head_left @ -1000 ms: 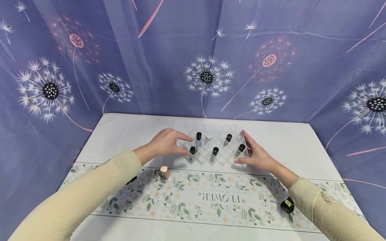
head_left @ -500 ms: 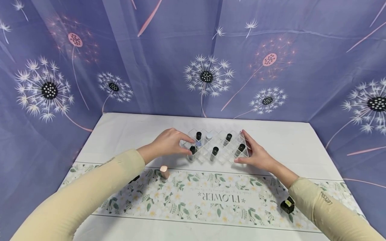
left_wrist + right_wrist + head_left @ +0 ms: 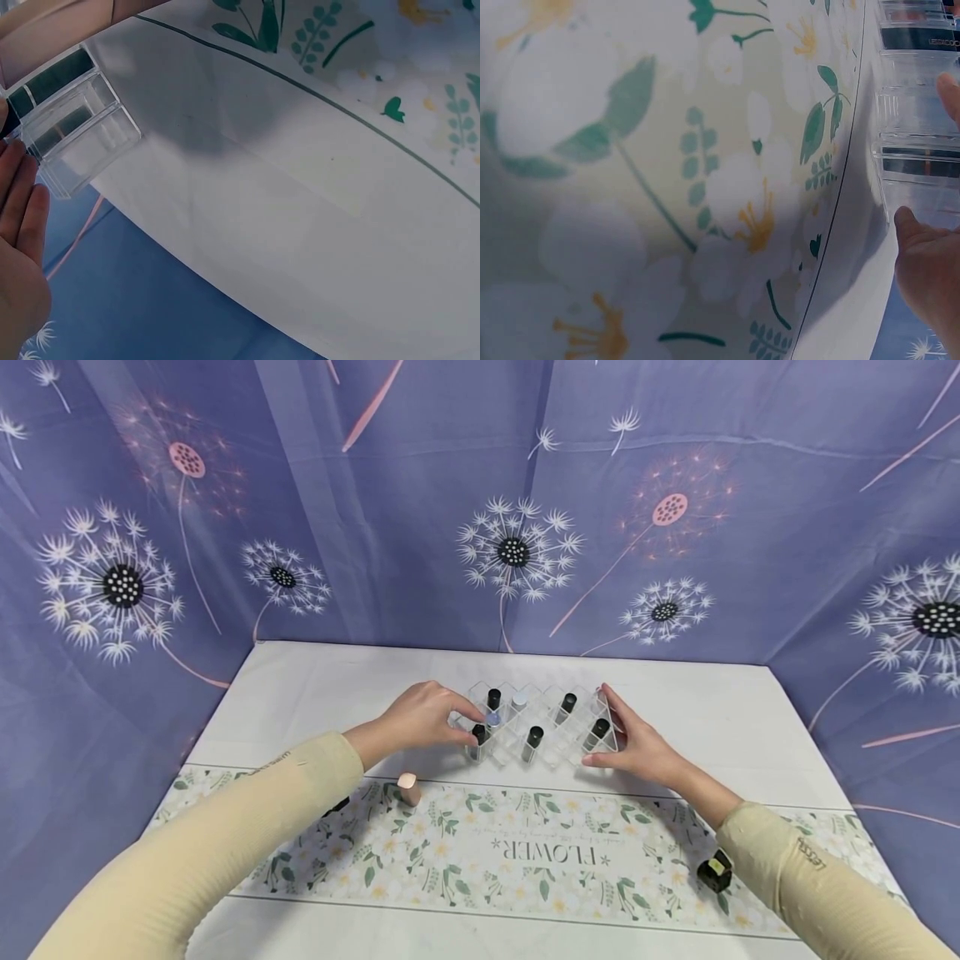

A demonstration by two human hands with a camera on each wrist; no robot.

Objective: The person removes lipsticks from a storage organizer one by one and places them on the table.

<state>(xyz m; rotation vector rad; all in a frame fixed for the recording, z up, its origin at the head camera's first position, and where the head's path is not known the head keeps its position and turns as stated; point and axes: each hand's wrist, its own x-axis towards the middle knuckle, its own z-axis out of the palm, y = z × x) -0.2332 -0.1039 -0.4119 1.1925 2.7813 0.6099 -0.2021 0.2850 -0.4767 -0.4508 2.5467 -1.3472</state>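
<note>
A clear plastic lipstick holder (image 3: 551, 747) with diamond-shaped cells stands on the white table. Several black-capped lipsticks sit upright in it, one (image 3: 535, 737) near its middle front, and a pale-capped tube (image 3: 520, 699) is at the back. With thumb and fingertips my left hand (image 3: 423, 714) pinches the cap of the front-left lipstick (image 3: 10, 124), whose lower part is inside its cell. My right hand (image 3: 637, 743) grips the holder's right end, thumb at the front corner and fingers along the far side. The right wrist view shows that thumb (image 3: 906, 219) against the clear wall.
A rose-gold tube (image 3: 409, 788) stands on the floral runner (image 3: 465, 885), in front of my left hand. A black faceted object (image 3: 715, 872) with a yellow patch lies beside my right sleeve. Another dark item (image 3: 337, 806) is mostly behind my left sleeve. A purple curtain (image 3: 420, 527) hangs behind the table.
My left hand has moved slightly right, and its thumb and fingers have closed around the front-left lipstick's cap. The right hand and the holder keep their places.
</note>
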